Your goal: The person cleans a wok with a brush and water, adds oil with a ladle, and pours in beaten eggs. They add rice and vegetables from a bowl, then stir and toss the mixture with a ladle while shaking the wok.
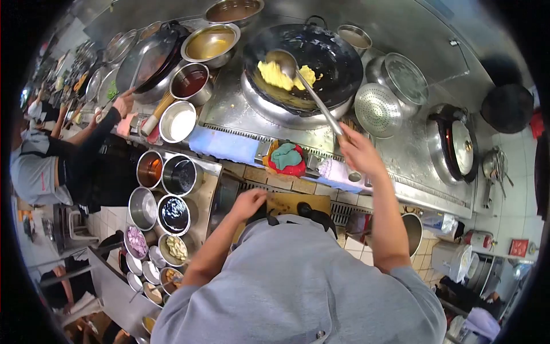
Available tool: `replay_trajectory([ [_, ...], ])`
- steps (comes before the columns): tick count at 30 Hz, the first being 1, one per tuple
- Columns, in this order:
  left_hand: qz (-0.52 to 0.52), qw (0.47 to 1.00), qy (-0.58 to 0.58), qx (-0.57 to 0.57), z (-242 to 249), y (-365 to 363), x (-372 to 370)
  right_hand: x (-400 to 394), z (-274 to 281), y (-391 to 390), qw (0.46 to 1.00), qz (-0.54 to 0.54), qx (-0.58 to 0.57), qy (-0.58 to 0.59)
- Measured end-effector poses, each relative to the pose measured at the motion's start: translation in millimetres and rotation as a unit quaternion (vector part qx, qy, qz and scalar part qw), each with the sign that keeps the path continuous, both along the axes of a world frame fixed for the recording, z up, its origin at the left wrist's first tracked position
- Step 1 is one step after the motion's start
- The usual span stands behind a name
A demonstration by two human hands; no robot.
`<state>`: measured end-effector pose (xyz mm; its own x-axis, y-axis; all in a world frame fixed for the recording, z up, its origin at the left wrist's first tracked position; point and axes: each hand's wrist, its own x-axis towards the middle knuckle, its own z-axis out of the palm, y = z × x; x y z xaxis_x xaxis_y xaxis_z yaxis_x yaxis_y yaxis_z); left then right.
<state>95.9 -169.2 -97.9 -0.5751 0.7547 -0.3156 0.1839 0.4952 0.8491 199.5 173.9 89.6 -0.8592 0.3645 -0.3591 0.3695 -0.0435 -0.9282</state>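
My right hand (362,151) is closed around the handle of a long metal ladle (321,104). The ladle's bowl rests inside a large black wok (338,60), against yellow scrambled egg (275,75) that lies in soft clumps on the wok's near side. The wok sits tilted on a round steel burner ring. Close to my waist, my left hand (250,203) is curled into a loose fist, with no object showing in it. A green and red cloth bundle (286,158) lies on the stove's front edge between my hands.
Right of the wok sits a perforated strainer (378,110). On the left stand a bowl of yellow liquid (212,44), a pot of dark red liquid (190,80) and several ingredient pots (173,214). A co-worker (43,166) reaches toward another wok at far left.
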Motion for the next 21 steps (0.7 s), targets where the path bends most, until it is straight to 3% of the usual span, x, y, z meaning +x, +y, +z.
replay_trajectory([
  [2,0.069,0.985,-0.022,-0.158,-46,-64,18,44,37,29,0.992,0.035,0.095,-0.078],
  [3,0.094,0.979,0.047,-0.176,-84,-104,34,60,42,49,0.986,0.03,0.132,-0.097],
  [5,0.154,0.955,0.049,-0.249,-105,-157,69,67,23,96,0.979,0.054,0.166,-0.105],
  [6,0.188,0.933,0.026,-0.306,-131,-181,89,54,-10,119,0.932,0.071,0.356,-0.002],
  [7,0.212,0.91,0.009,-0.356,-160,-204,114,37,-37,131,0.842,0.081,0.522,0.114],
  [8,0.225,0.893,0.003,-0.389,-188,-220,139,16,-55,132,0.843,0.115,0.508,0.138],
  [9,0.304,0.842,-0.025,-0.444,-164,-209,163,-6,-73,125,0.875,0.074,0.471,0.082],
  [10,0.328,0.814,-0.156,-0.453,-116,-175,170,-11,-86,123,0.903,0.081,0.413,0.081],
  [11,0.14,0.876,-0.04,-0.46,-195,-199,196,-16,-98,120,0.928,0.085,0.354,0.077],
  [12,0.129,0.928,-0.032,-0.348,-130,-160,206,-21,-111,119,0.949,0.084,0.295,0.072],
  [13,0.281,0.906,-0.16,-0.274,-109,-132,218,-2,-74,101,0.987,0.074,0.143,0.029],
  [14,0.44,0.841,-0.255,-0.184,-88,-103,230,19,-47,101,0.99,0.097,0.098,-0.011],
  [15,0.479,0.836,-0.242,-0.115,-71,-85,244,39,-24,108,0.983,0.115,0.136,-0.049],
  [16,0.438,0.879,-0.166,-0.094,-80,-82,259,60,-10,131,0.978,0.13,0.147,-0.067],
  [18,0.417,0.88,-0.171,-0.151,-49,-67,273,89,-2,189,0.969,0.172,0.168,-0.052],
  [19,0.439,0.871,-0.162,-0.15,-48,-70,282,92,-7,213,0.961,0.181,0.206,-0.032],
  [21,0.385,0.896,-0.087,-0.203,-53,-66,295,59,-37,250,0.95,0.19,0.247,-0.004],
])
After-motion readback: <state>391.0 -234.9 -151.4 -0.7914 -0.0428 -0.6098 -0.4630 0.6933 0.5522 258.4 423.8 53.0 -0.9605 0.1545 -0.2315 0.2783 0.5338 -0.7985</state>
